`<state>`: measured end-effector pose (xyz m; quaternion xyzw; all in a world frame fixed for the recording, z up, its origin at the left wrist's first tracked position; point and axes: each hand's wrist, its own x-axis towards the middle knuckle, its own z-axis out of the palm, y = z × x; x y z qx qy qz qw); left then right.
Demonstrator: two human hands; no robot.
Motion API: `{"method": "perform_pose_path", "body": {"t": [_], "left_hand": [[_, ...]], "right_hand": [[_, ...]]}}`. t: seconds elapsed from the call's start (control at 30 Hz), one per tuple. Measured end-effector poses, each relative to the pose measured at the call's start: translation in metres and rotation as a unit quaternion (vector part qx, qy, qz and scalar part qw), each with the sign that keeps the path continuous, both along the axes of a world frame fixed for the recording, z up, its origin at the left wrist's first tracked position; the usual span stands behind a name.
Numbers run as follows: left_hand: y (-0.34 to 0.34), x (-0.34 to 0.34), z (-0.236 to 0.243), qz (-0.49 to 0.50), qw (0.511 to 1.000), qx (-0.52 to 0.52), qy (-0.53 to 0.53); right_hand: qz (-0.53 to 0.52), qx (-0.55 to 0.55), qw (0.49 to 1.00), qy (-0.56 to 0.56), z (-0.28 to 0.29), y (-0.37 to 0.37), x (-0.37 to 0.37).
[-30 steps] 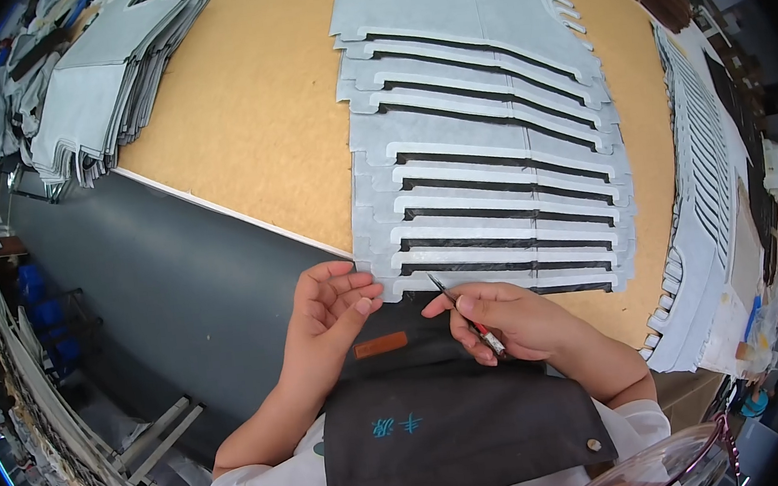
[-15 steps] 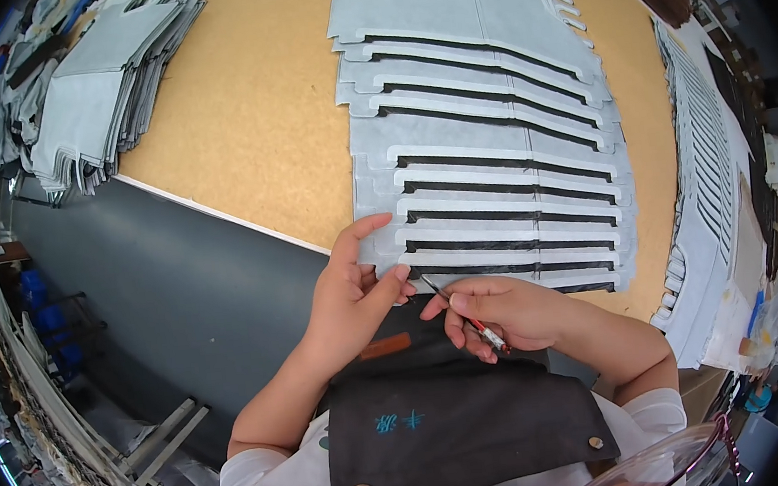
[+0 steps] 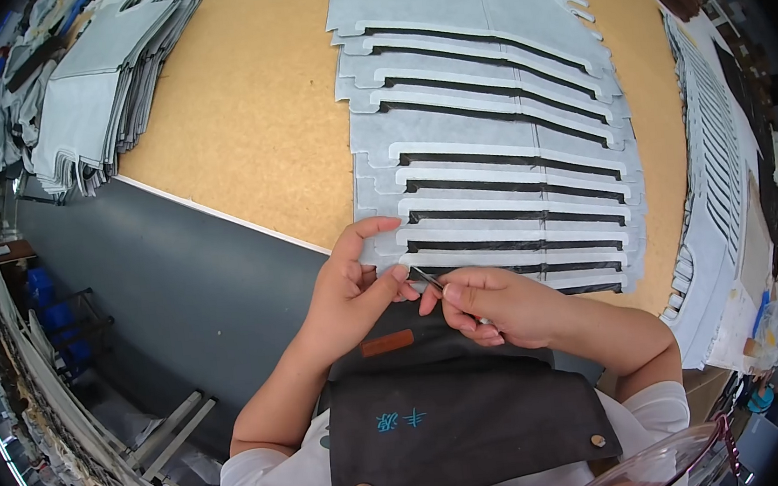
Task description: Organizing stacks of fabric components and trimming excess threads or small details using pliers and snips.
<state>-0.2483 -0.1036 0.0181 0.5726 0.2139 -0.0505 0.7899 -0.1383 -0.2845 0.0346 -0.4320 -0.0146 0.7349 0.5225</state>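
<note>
Pale blue-grey leather-like panels [image 3: 434, 131] lie overlapped in a row on the tan table, a dark strip showing along each edge. At the near left corner of the lowest panel my left hand [image 3: 347, 294] pinches the edge between thumb and curled fingers, its index finger stretched over the panels. My right hand [image 3: 498, 306] grips a slim pen-like tool [image 3: 426, 279] between thumb and fingers. The thin dark tip of this tool reaches the dark strip beside my left thumb. Its handle is mostly hidden in my right hand.
A thick stack of similar panels [image 3: 92, 79] sits at the table's far left. Along the right edge lies another fanned row of panels [image 3: 709, 212]. Tan board [image 3: 244, 98] covers the table, whose near left edge borders a dark grey floor [image 3: 176, 273].
The tool has tilted in my right hand, so its red handle no longer shows. Its tip has shifted slightly left and up. My left hand keeps its pinch; the view has moved slightly.
</note>
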Motion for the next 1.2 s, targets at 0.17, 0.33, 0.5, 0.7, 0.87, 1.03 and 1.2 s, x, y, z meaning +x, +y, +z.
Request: {"method": "perform_pose_path", "body": {"t": [0.17, 0.33, 0.5, 0.7, 0.87, 1.03, 1.2], "left_hand": [[-0.001, -0.001, -0.002, 0.009, 1.0, -0.01, -0.01], [-0.002, 0.0, -0.002, 0.011, 1.0, -0.002, -0.008], [-0.001, 0.0, -0.002, 0.01, 1.0, -0.003, -0.009], [0.001, -0.001, -0.003, -0.012, 1.0, 0.004, -0.016], [0.001, 0.0, -0.002, -0.013, 1.0, 0.01, -0.012], [-0.001, 0.0, -0.003, 0.0, 1.0, 0.006, -0.013], [-0.001, -0.001, -0.004, 0.001, 1.0, 0.0, -0.016]], "right_hand": [[0.001, 0.008, 1.0, -0.023, -0.001, 0.001, -0.003], [-0.003, 0.005, 0.999, -0.048, -0.001, 0.001, -0.007], [0.003, 0.0, 0.998, -0.06, -0.001, 0.001, -0.008], [0.0, -0.004, 0.998, -0.062, -0.001, 0.001, -0.01], [0.0, 0.002, 0.997, -0.071, -0.001, 0.001, -0.01], [-0.001, -0.007, 0.997, -0.072, 0.001, 0.001, -0.011], [-0.011, -0.009, 0.998, -0.056, -0.002, 0.002, -0.012]]}}
